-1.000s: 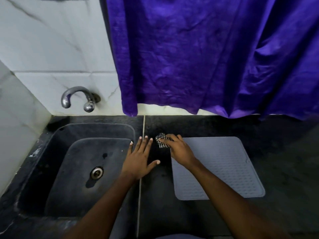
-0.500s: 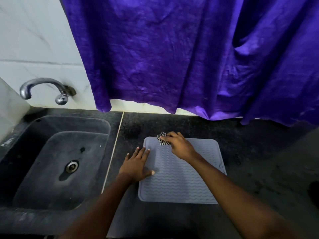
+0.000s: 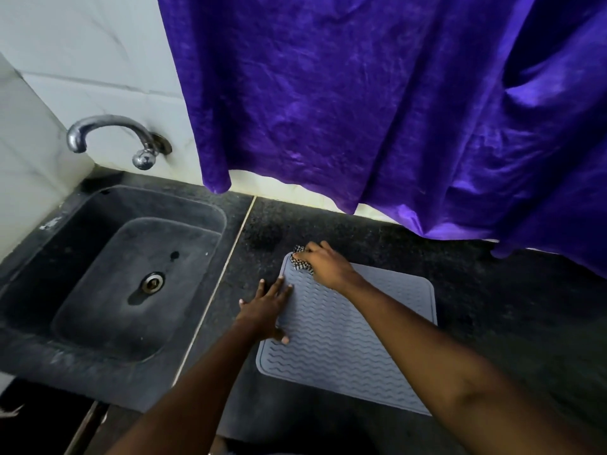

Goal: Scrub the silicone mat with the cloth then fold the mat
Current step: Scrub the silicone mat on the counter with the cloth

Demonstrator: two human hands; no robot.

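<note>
A grey silicone mat (image 3: 341, 343) with wavy ridges lies flat on the dark counter (image 3: 492, 290). At the mat's far left corner my right hand (image 3: 325, 267) is closed on a small black-and-white checked cloth (image 3: 300, 261) and presses it down. Fingers spread, my left hand (image 3: 267, 311) lies flat across the mat's left edge, partly on the mat and partly on the counter. My right forearm crosses over the mat and hides part of it.
A dark sink (image 3: 124, 277) with a metal drain (image 3: 152, 282) is set into the counter at the left, under a chrome tap (image 3: 111, 139) on the white tiled wall. A purple curtain (image 3: 377, 103) hangs over the counter's back edge.
My left hand has moved right from the sink's edge onto the mat's left edge. The right hand keeps the cloth at the mat's far left corner. The camera has shifted.
</note>
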